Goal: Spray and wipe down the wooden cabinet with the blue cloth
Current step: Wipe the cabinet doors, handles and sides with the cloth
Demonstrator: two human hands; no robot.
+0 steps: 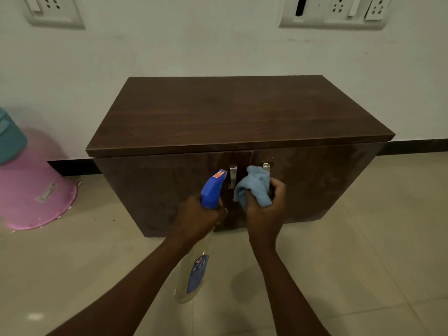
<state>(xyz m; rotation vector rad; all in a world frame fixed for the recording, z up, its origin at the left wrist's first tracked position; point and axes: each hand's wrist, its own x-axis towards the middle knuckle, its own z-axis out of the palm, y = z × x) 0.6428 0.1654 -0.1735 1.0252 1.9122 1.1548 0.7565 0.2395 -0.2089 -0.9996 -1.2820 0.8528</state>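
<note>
A pale wall fills the back, and a tiled floor spreads beneath, with bare tiles in front of and to the right of the wooden cabinet. The cabinet stands against the wall on the floor. It is dark brown with a flat top that overhangs two closed doors, and the door fronts look smeared and dull. To the left, well apart from the cabinet, a pink tub lies upturned on the floor, with a teal container on it at the frame edge. A black skirting strip runs along the wall's foot. Two socket plates sit high on the wall.

The left hand grips the neck of a clear spray bottle with its fingers curled round it, and the blue nozzle points at the doors. The right hand clutches the bunched blue cloth against the right door, over the right metal handle. The left handle shows between bottle and cloth.
</note>
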